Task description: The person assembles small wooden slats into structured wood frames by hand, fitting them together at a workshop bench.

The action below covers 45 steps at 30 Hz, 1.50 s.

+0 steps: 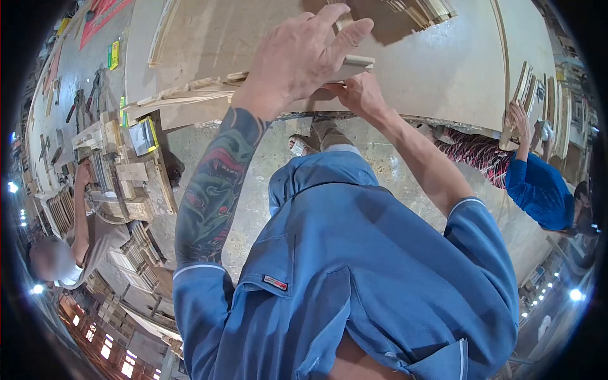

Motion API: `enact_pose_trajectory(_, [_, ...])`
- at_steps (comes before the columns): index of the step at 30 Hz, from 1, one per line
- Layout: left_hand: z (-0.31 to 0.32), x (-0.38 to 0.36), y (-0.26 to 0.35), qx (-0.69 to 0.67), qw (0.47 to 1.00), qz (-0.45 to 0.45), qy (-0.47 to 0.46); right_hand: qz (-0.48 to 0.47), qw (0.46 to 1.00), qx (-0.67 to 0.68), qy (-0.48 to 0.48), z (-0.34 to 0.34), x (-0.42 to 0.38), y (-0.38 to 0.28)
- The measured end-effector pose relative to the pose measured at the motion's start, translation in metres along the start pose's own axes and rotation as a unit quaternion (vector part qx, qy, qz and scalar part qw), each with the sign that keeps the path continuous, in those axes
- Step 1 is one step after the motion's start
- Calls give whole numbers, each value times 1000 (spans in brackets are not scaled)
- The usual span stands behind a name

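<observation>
Wooden strip [359, 61] lies at the near edge of the workbench [443, 73], its pale end showing between the person's two hands. Above that same edge, the left hand [297, 54] is raised back upward, thumb standing well apart from the index finger; its palm is out of sight, so I cannot tell whether it has hold of anything. The right hand [361, 95], at the workbench's near edge, has its fingers curled in just below the strip's end, thumb pointing left; how tightly it closes, and on what, I cannot tell. Thin slats [199, 94] run along the near edge of the workbench, left of the hands. A bundle of strips [430, 12] rests toward the workbench's far side. At the workbench's right end, a co-worker in a blue top [538, 187] reaches toward upright wood pieces [524, 82].
</observation>
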State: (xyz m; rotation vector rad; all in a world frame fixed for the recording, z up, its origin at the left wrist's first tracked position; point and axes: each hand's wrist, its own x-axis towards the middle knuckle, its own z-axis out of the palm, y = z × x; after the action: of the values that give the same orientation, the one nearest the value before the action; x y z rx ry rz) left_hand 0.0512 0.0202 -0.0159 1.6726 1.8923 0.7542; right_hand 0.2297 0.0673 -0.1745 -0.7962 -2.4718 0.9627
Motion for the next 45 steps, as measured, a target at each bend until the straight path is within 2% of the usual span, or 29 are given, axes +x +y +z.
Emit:
enact_pose_trajectory(1, [1,0,-1,11,1000,13,10,2,1000,2,-2,-2,-1,-5])
enact_pose_trajectory(3, [0,-2,0,35,999,17,-3,-17,991,-127,-35,-4,2,-14])
enact_pose_trajectory(5, [2,3,3,57,998,23,-22,-31,994,-97,-26,3,3,-3])
enact_pose_trajectory(7, [13,12,14,95,984,147,18,10,998,-58,-29,19,11,14])
enact_pose_trajectory(8, [22,11,23,93,985,142,14,28,998,-40,-30,27,5,16])
enact_pose_trajectory(10, [36,9,36,253,963,79,-44,55,998,-8,-27,35,5,23])
enact_pose_trajectory(11, [36,7,34,253,963,80,-46,71,997,7,-24,39,8,29])
enact_pose_trajectory(14, [33,3,37,217,972,88,-13,103,994,37,13,41,20,28])
enact_pose_trajectory(17, [27,6,36,205,975,75,-48,125,988,75,55,6,36,88])
enact_pose_trajectory(19, [24,12,32,-12,998,49,-33,147,981,102,71,6,51,113])
enact_pose_trajectory(20, [25,14,28,-11,998,52,-32,150,973,-90,154,12,69,125])
enact_pose_trajectory(21, [25,17,22,-48,999,18,1,148,921,-276,230,22,87,132])
enact_pose_trajectory(22, [26,18,19,-84,996,-17,36,146,921,-275,232,31,95,125])
enact_pose_trajectory(23, [27,16,21,-83,996,-17,36,164,925,-259,225,42,101,115])
enact_pose_trajectory(25, [26,13,26,46,998,-51,10,181,926,-246,220,44,106,111])
enact_pose_trajectory(27, [29,12,25,77,996,-47,15,329,940,-63,60,40,100,106])
enact_pose_trajectory(28, [30,14,25,112,993,-38,22,296,949,67,89,32,94,104])
enact_pose_trajectory(29, [31,14,25,106,993,-37,23,297,949,61,89,23,80,101])
enact_pose_trajectory(30, [31,14,25,108,993,-35,30,260,935,204,132,5,60,78])
enact_pose_trajectory(31, [32,13,25,109,993,-36,34,220,897,343,168,-11,40,56])
enact_pose_trajectory(32, [33,14,24,103,993,-40,37,222,900,338,163,-26,23,39])
enact_pose_trajectory(34, [35,14,22,115,991,-15,63,181,925,330,41,-45,-5,17])
enact_pose_trajectory(35, [34,13,22,112,992,-18,60,185,925,329,39,-44,-11,17])
enact_pose_trajectory(37, [31,13,25,113,992,-8,54,204,933,294,-47,-43,-18,21])
enact_pose_trajectory(45, [26,13,35,113,991,-56,45,180,946,265,-52,-29,-16,28])
